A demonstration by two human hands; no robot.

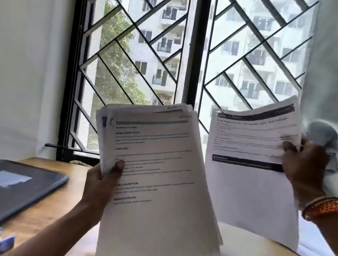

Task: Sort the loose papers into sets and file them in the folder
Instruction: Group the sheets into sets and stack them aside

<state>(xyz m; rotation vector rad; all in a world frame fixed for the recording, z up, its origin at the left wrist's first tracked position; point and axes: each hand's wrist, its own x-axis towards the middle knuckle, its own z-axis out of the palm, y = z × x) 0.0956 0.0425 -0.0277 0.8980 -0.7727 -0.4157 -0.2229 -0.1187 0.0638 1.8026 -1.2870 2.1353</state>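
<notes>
Right, the left hand (103, 178) was raised in front of the barred window (186, 64), thumb pressed across the front of a thick stack of white printed papers (160, 177), fingers curled behind it. I watched the right hand (303, 163), wearing an orange braided wristband (324, 209), pinch a single white printed sheet (250, 162) by its right edge, held upright, apart from the stack. A dark grey folder (1, 188) lay closed on the wooden table (46, 208) at left.
</notes>
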